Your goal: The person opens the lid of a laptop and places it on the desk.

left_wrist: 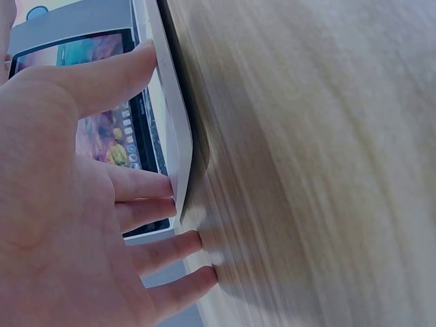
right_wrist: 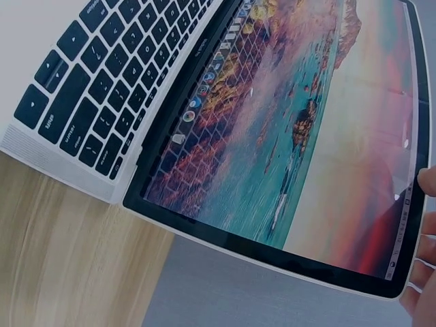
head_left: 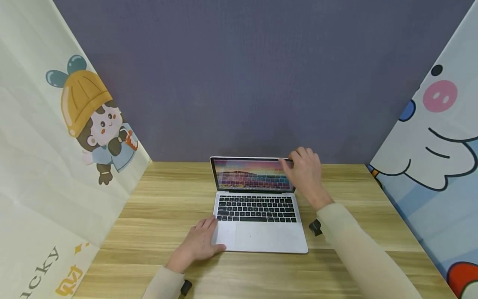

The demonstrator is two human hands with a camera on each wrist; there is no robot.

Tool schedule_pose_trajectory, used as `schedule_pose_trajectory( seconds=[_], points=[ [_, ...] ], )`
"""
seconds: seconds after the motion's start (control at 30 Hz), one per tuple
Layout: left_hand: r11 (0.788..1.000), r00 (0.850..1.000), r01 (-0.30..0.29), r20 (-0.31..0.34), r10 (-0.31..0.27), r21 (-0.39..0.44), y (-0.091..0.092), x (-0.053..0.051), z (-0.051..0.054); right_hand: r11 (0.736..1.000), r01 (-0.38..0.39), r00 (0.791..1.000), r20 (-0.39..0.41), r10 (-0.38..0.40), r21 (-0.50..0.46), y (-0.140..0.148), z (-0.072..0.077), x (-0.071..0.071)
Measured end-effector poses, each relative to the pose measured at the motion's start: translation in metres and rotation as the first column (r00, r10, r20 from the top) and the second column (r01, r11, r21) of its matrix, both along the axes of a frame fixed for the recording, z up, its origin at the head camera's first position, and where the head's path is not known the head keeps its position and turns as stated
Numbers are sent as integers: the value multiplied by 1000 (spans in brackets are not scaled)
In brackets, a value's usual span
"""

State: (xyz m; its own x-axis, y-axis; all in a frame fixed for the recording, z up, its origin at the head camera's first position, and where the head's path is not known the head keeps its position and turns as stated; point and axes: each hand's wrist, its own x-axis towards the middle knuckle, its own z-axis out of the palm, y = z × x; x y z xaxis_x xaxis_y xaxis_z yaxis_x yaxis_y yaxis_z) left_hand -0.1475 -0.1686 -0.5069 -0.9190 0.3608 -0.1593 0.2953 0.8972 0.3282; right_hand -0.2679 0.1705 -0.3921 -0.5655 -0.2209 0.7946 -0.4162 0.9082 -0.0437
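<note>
An open laptop (head_left: pixel 261 236) lies on the wooden table, its lit screen (head_left: pixel 250 174) raised and showing a colourful coastal picture. At the screen's upper right corner, my right hand (head_left: pixel 306 172) pinches the edge, thumb on the front and fingers behind; those fingertips show at the border of the right wrist view. My left hand (head_left: pixel 199 243) rests against the base's front left corner. In the left wrist view, the left fingers (left_wrist: pixel 167 255) are spread and fairly straight, some at the laptop's edge and others on the table, while the thumb touches the base.
The wooden table (head_left: pixel 168 199) extends around the laptop. A grey-blue panel (head_left: pixel 239 83) stands behind it. Cartoon-printed sheets hang on both sides, a cream one (head_left: pixel 30 145) at left and a blue and white one (head_left: pixel 448 166) at right. Dark wrist devices show beneath both sleeves.
</note>
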Motion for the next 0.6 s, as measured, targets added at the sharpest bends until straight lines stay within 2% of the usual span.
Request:
schedule_pose_trajectory(
  seconds=[0.6],
  points=[
    [1000,1000,-6,16,6,-4,0,-1,-1,998,43,997,56,-46,45,0,1,-16]
  ],
)
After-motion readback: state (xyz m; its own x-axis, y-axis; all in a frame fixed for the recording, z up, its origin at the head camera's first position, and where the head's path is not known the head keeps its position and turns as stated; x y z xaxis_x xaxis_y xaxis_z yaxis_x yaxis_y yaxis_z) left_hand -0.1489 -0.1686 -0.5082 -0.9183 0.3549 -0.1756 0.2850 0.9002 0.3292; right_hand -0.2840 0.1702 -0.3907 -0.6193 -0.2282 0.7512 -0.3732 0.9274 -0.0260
